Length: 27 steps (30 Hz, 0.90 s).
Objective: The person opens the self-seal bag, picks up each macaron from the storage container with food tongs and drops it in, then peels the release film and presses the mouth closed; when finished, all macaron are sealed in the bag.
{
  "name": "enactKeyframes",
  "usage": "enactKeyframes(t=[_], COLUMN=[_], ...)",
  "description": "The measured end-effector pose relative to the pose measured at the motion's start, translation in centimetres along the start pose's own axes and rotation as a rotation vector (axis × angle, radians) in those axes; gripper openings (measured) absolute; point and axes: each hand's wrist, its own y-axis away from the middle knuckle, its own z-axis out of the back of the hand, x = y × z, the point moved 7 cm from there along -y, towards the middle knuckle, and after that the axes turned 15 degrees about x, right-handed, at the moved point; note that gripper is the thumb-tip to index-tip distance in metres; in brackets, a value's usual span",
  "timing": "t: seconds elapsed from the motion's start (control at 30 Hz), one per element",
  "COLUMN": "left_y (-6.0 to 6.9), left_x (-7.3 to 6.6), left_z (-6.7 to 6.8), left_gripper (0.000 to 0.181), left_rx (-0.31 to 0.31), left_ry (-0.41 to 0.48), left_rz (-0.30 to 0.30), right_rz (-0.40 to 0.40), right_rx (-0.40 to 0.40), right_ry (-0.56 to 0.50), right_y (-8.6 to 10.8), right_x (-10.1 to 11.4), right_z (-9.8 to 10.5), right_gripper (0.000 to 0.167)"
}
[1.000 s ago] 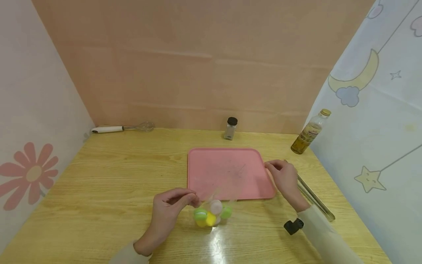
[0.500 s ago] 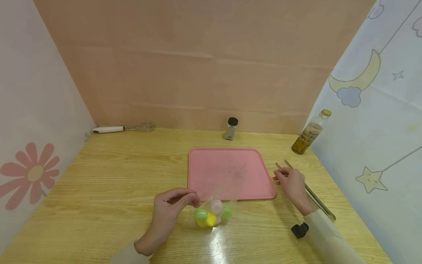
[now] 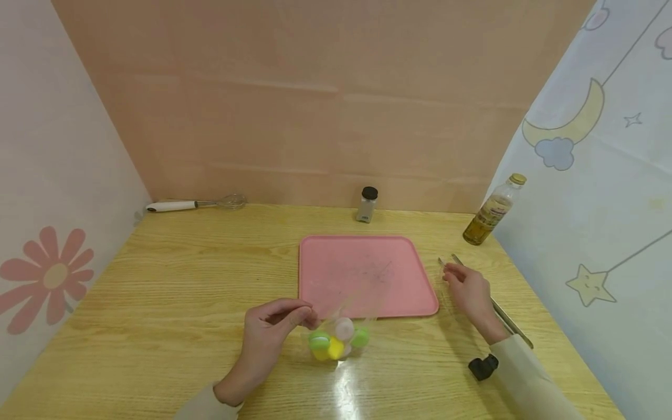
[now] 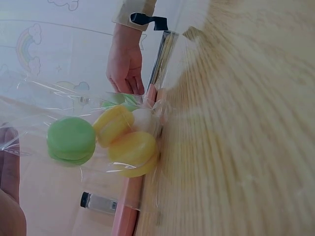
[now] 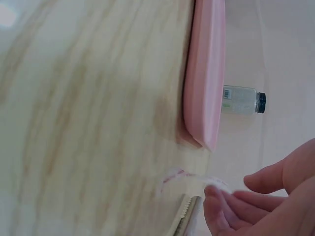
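Note:
My left hand pinches the edge of a clear plastic bag holding several macarons, in front of the tray. Close up in the left wrist view, green and yellow macarons show through the film. My right hand is above the metal tongs, right of the tray. In the right wrist view its thumb stands apart from the fingers. A thin see-through strip with pink marks lies at those fingertips, beside the serrated tong end. Whether it still touches them is unclear.
A pink tray lies mid-table. Behind it stands a small black-capped jar. An oil bottle stands at the back right, by the patterned wall. The whisk lies at the back left.
My right hand has moved right, from the tray's right edge to over the tongs, and its fingers have loosened. The left hand and the bag have stayed in place.

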Motion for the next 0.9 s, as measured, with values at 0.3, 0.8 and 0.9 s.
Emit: enactKeyframes(t=[0.3, 0.8, 0.9], left_y=[0.0, 0.1, 0.1], left_x=[0.0, 0.1, 0.2], left_z=[0.0, 0.4, 0.4], left_gripper=[0.009, 0.009, 0.009], left_rx=[0.009, -0.022, -0.019], left_ry=[-0.006, -0.027, -0.023], left_rz=[-0.008, -0.005, -0.003], right_rz=[0.105, 0.828, 0.839], right_rx=[-0.09, 0.373, 0.356], right_ry=[0.052, -0.335, -0.379], right_y=[0.9, 6.5, 6.7], right_x=[2.5, 14.1, 15.0], right_z=[0.9, -5.1, -5.6], right_gripper=[0.033, 0.032, 0.029])
